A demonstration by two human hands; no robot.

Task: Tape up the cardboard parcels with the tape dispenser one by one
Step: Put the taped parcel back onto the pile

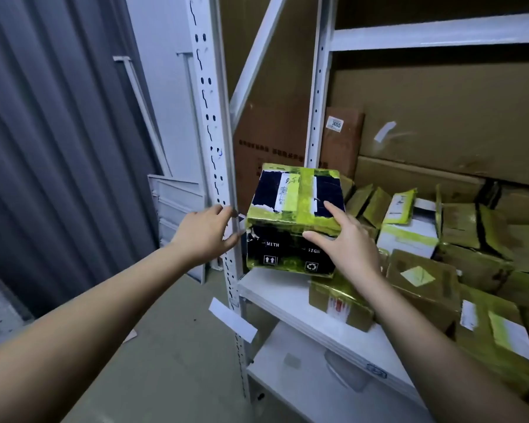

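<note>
Gripping black parcel (297,215), right hand (348,242) (left-hand (203,236) contact unclear).

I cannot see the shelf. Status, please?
Right hand grips black parcel; left hand open at its side. Upright close left. No dispenser seen.

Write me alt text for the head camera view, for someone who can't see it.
Two bare hands hold a dark box wrapped in yellow-green tape at the edge of a white metal shelf: the right hand grips its near corner, the left hand is open at its left side. More taped parcels are piled on the shelf to the right.
</note>
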